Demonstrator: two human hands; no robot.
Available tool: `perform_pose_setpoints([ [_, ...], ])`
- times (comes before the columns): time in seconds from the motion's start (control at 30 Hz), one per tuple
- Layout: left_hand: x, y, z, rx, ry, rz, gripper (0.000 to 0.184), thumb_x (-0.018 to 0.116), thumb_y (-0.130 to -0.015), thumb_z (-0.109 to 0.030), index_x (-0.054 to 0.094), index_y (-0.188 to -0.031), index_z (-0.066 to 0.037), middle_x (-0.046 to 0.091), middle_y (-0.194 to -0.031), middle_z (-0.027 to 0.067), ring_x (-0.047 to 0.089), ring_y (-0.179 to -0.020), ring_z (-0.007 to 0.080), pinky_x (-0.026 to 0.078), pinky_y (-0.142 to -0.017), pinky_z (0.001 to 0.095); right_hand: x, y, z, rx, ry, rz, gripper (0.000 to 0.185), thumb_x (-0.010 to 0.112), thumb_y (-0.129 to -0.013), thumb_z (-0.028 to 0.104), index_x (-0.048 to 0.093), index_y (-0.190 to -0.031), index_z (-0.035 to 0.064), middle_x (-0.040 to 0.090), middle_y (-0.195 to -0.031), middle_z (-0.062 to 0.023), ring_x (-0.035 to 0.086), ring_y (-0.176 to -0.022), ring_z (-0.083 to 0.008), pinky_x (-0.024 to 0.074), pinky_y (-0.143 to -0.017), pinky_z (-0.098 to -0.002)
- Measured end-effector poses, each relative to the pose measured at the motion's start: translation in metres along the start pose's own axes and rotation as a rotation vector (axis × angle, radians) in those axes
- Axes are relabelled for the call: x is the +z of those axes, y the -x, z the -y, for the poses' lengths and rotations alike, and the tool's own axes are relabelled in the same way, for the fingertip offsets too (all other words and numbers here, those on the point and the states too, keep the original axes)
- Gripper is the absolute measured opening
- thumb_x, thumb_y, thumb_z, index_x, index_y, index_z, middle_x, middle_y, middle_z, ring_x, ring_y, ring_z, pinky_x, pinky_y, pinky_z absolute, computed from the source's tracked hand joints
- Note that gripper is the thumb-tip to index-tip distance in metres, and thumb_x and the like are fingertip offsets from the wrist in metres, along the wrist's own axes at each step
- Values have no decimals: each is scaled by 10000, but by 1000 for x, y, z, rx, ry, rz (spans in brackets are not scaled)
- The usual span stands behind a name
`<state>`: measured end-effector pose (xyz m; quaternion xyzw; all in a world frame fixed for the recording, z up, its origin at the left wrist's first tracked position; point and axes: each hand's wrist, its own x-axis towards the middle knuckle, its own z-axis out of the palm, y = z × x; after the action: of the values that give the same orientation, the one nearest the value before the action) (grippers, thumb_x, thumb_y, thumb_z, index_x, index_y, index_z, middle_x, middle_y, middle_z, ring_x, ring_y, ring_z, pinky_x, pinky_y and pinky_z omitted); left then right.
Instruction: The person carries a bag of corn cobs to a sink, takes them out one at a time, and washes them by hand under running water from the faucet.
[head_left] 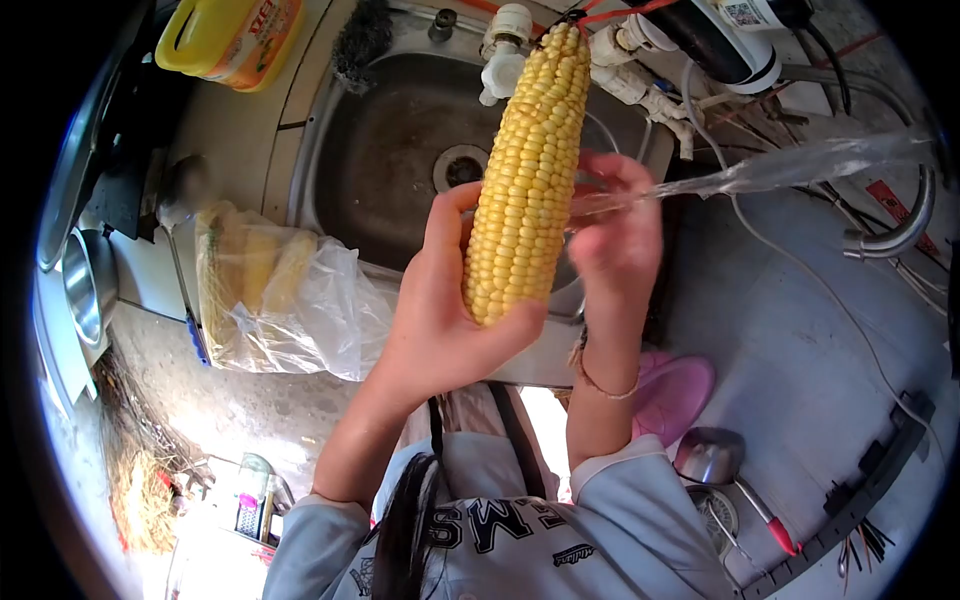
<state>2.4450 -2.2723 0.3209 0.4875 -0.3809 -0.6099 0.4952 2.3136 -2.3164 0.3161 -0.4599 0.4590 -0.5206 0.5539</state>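
My left hand (pixel 440 300) is wrapped around the lower part of a bare yellow corn cob (pixel 527 170), which stands nearly upright in the view above the sink. Just right of the cob, my right hand (pixel 615 225) is bent and partly blurred. A clear, shiny strip that looks like plastic film (pixel 800 162) runs from its fingers out toward the right. To the left, a clear plastic bag (pixel 335 310) lies on the counter edge with more corn cobs (pixel 265 270) inside.
Behind the cob is a metal sink (pixel 390 150) with a drain. A yellow jug (pixel 235 40) stands at the upper left, and a ladle (pixel 185 270) lies below it. White pipes (pixel 630 70) and a curved faucet (pixel 920 205) are to the right. A pink basin (pixel 680 390) and a pot (pixel 710 455) sit lower right.
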Motion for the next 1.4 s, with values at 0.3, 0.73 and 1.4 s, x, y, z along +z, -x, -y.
perform_pose_setpoints([
  [0.3, 0, 1, 4, 13, -25, -19, 623, 627, -652, -94, 311, -1175, 29, 544, -950, 139, 569, -824, 177, 454, -712, 273, 7, 2, 3, 73, -5, -21, 94, 578, -842, 72, 507, -841, 10, 572, -913, -76, 537, -801, -80, 457, -700, -219],
  [0.73, 5, -4, 6, 68, -88, -49, 652, 638, -646, -102, 295, -1184, 34, 532, -961, 161, 584, -832, 215, 464, -708, 292, 3, 9, 6, -109, 272, -18, 261, 610, -804, 110, 571, -1038, 0, 534, -1081, -112, 541, -936, -153, 458, -759, -234],
  [1.4, 17, -26, 14, 179, -161, -78, 710, 662, -601, -117, 368, -1238, -12, 550, -1054, 163, 583, -937, 276, 450, -794, 317, -16, -22, -6, 337, -396, 77, 462, 528, -844, 177, 383, -1229, -32, 496, -1126, -101, 486, -1018, -152, 382, -886, -282],
])
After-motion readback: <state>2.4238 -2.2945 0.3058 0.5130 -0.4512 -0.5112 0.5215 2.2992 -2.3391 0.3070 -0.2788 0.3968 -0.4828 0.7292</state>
